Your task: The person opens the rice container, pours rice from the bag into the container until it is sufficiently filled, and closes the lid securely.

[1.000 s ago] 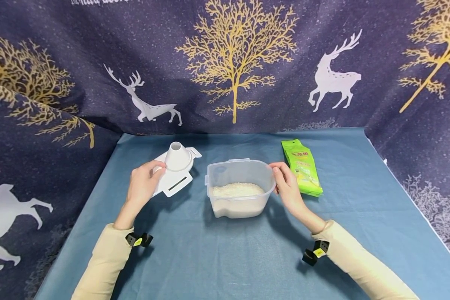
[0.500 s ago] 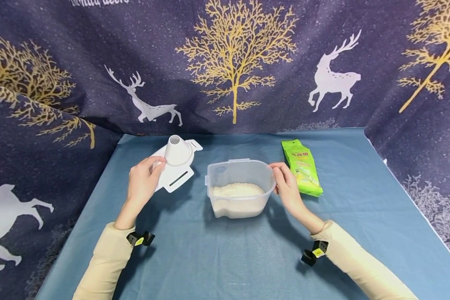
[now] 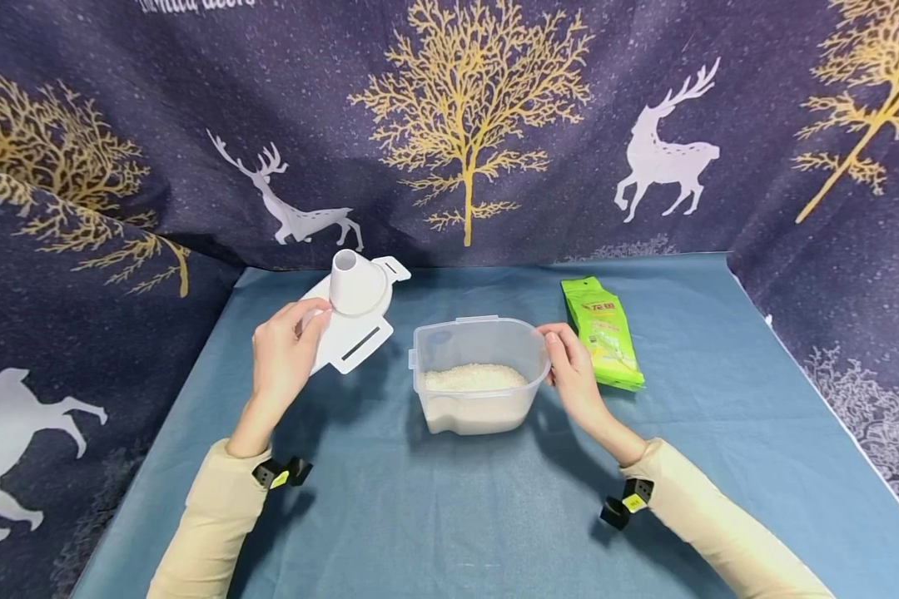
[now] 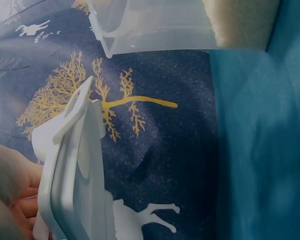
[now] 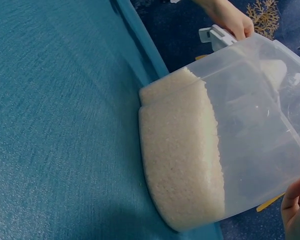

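Between the thumb and fingers of my left hand (image 3: 280, 353) is a white lid (image 3: 352, 329) with a cone-shaped spout, held by its near-left edge above the cloth. The spout points up, and slotted clips stick out from the rim. In the left wrist view the lid (image 4: 72, 175) appears edge-on beside the fingers. My right hand (image 3: 575, 374) grips the right rim of a clear plastic container (image 3: 479, 333), which stands upright on the cloth without a cover. White rice (image 3: 475, 380) fills its lower part, also plain through the wall in the right wrist view.
A green packet (image 3: 603, 337) lies on the cloth just behind and right of my right hand. Blue cloth (image 3: 449, 507) covers the table. Behind it hangs a dark curtain (image 3: 419, 166) printed with trees and deer. Each sleeve carries a small black camera.
My left hand has raised the lid and carried it slightly away from me and to the right. My right hand and the container have stayed in place.
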Demonstrator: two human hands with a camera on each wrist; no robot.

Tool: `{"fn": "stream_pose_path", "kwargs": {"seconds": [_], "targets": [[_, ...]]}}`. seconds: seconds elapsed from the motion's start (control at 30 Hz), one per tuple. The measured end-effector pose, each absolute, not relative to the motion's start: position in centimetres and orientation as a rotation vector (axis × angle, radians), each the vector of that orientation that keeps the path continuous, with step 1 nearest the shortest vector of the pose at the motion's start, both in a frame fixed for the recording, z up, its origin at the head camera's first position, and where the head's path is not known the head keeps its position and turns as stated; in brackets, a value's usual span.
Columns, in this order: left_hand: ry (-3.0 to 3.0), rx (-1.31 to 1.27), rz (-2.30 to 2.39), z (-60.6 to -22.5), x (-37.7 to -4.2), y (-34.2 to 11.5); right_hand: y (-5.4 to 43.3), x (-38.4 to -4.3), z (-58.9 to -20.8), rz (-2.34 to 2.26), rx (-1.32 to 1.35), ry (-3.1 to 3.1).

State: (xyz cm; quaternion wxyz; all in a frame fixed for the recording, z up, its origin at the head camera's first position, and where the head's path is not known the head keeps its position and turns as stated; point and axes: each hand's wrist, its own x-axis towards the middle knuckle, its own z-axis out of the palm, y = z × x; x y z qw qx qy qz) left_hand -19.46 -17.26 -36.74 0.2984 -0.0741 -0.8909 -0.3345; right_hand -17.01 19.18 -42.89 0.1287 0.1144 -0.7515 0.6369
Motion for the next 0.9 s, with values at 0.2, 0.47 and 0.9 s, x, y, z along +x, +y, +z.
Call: {"fn": "stream_pose_path", "kwargs": {"seconds": [0.2, 0.47, 0.9], "targets": [[-2.381, -0.259, -0.906, -36.7, -19.3, -16.7, 19.1, -17.2, -43.1, 1.877, 0.324, -2.160], [-2.355, -0.279, -0.921, -36.7, -19.2, -16.4, 19.1, -16.9, -43.1, 1.879, 0.344, -2.160], [-2.299, -0.307, -1.074, -35.4, -18.6, -15.7, 19.0, -16.9, -43.1, 1.866, 0.344, -2.144]]}}
